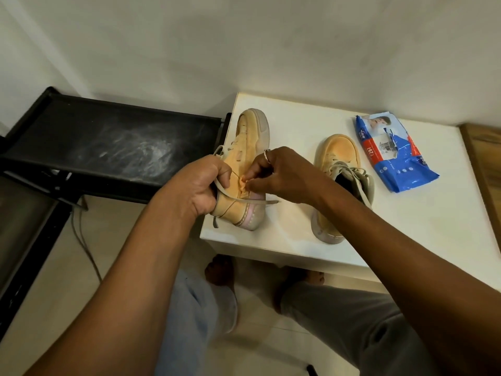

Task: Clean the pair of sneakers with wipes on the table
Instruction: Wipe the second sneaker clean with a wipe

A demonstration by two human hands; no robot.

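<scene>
Your left hand grips the collar of one sneaker at the left edge of the desk; your right hand pinches its upper. The other sneaker stands beside the wipes pack. Likely light and soft-sided: hold by the heel.

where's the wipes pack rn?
Head view: the wipes pack lies flat on the table's right side, just right of the free sneaker. The left hand and right hand hold the other sneaker, further left.
</scene>
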